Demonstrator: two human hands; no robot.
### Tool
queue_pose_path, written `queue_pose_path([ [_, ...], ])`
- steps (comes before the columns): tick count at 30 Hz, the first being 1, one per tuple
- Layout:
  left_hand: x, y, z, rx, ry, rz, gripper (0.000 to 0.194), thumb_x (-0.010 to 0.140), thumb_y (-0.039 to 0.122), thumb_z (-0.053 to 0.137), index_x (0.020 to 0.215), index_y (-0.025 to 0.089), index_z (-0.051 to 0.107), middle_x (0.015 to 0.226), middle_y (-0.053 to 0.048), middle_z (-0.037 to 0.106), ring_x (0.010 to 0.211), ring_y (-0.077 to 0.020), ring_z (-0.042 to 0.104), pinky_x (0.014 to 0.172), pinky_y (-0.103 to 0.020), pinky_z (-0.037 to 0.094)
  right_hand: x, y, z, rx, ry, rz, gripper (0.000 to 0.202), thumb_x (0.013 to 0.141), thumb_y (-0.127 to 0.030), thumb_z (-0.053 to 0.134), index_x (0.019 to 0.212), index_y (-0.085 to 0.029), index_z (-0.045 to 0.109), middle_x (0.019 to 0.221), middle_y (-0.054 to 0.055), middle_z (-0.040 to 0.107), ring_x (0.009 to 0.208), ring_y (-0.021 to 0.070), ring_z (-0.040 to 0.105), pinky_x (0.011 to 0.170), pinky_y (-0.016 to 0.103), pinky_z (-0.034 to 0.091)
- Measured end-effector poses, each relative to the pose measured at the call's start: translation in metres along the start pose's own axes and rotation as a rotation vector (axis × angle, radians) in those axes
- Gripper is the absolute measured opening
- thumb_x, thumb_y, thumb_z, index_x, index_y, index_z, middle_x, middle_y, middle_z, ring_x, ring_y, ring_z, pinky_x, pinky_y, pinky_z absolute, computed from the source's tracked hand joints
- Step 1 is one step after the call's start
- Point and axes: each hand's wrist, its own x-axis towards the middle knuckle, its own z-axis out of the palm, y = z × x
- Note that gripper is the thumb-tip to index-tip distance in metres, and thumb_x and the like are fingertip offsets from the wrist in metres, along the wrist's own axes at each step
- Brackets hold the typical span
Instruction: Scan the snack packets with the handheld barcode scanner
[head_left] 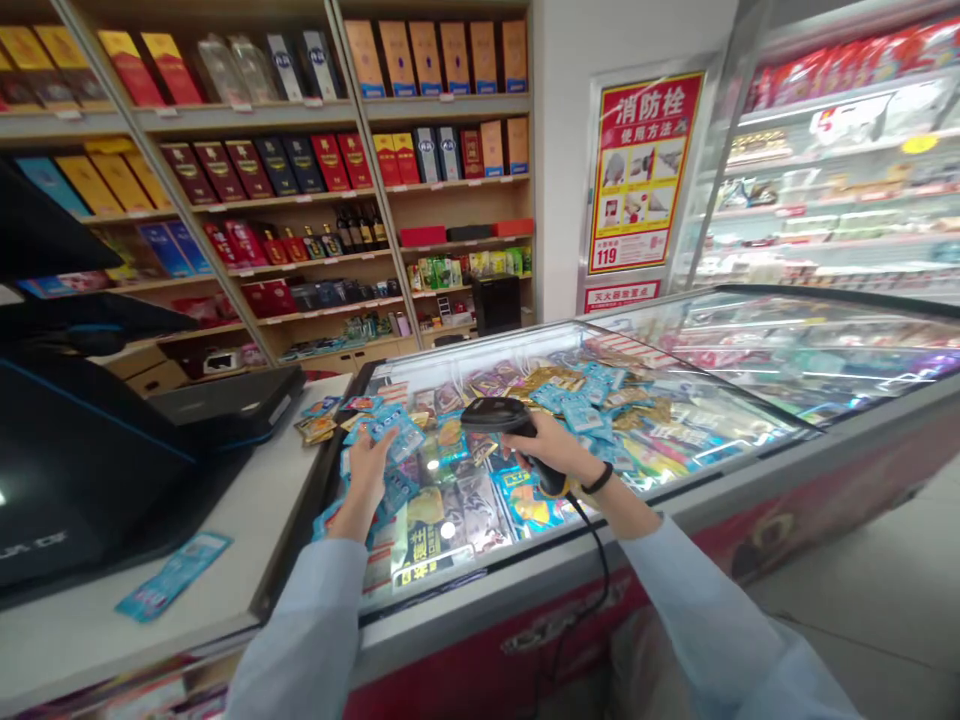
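My right hand [551, 446] is wrapped round the handle of a black barcode scanner [496, 414], whose head points left above the glass freezer lid. Its cable hangs down over the freezer's front. In my left hand [367, 472], thumb and fingers grip a blue snack packet [401, 432], a short way left of the scanner. More blue packets lie around and under that hand. To the right of the scanner, a pile of blue packets [589, 410] and gold-brown packets [652, 412] lies on the glass.
The chest freezer [465, 575] runs to the right, with goods visible under its glass. On the left counter [247, 560] stand a black checkout terminal [82, 470] and a loose blue packet [174, 577]. Shelves of boxed bottles [442, 60] line the back wall.
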Motion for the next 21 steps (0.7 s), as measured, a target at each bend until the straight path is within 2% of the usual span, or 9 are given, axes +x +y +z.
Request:
queue_pose_path([
  [4,-0.01,0.018,0.036,-0.077,-0.181,-0.232,0.032,0.056,0.027,0.079,0.076,0.018,0.056,0.068,-0.002,0.065,0.071,-0.0202,0.066,0.06,-0.028,0.052,-0.018,0.001,-0.032,-0.021,0.07,0.036,0.024,0.075,-0.038,0.062,0.065,-0.017,0.059,0.045,-0.001,0.056,0.039,0.012,0.05,0.044,0.025,0.041],
  [10,-0.035,0.043,0.119,-0.108,-0.487,-0.34,0.024,0.063,0.018,0.074,0.074,0.019,0.053,0.077,-0.006,0.066,0.08,-0.022,0.066,0.079,-0.044,0.055,-0.044,0.002,-0.08,-0.078,0.192,0.067,0.031,0.075,-0.045,0.061,0.062,-0.017,0.062,0.044,0.0,0.055,0.038,0.0119,0.05,0.044,0.025,0.04],
  [13,-0.056,0.041,0.164,-0.125,-0.612,-0.344,0.022,0.066,0.016,0.071,0.077,0.019,0.052,0.081,-0.005,0.065,0.081,-0.0206,0.064,0.084,-0.048,0.053,-0.054,0.004,-0.101,-0.106,0.251,0.075,0.032,0.075,-0.046,0.062,0.063,-0.016,0.063,0.044,0.0,0.056,0.039,0.0123,0.051,0.044,0.025,0.04],
  [17,-0.086,0.028,0.221,-0.149,-0.695,-0.299,0.015,0.072,0.014,0.063,0.077,0.02,0.049,0.077,-0.006,0.064,0.08,-0.021,0.063,0.085,-0.046,0.051,-0.065,0.011,-0.12,-0.066,0.339,0.092,0.034,0.073,-0.048,0.063,0.065,-0.016,0.063,0.046,0.001,0.058,0.041,0.0133,0.053,0.044,0.025,0.041],
  [19,-0.094,0.023,0.242,-0.141,-0.716,-0.261,0.011,0.075,0.013,0.057,0.073,0.02,0.05,0.073,-0.007,0.063,0.082,-0.0221,0.063,0.087,-0.044,0.049,-0.068,0.017,-0.125,-0.034,0.372,0.095,0.034,0.073,-0.049,0.063,0.065,-0.016,0.063,0.047,0.001,0.058,0.04,0.0135,0.053,0.044,0.026,0.041],
  [21,-0.096,0.021,0.255,-0.136,-0.72,-0.179,0.011,0.078,0.014,0.054,0.069,0.02,0.051,0.07,-0.008,0.063,0.086,-0.0237,0.062,0.089,-0.044,0.047,-0.07,0.024,-0.128,-0.012,0.384,0.103,0.034,0.073,-0.049,0.064,0.065,-0.016,0.063,0.047,0.002,0.058,0.04,0.0138,0.053,0.043,0.026,0.041],
])
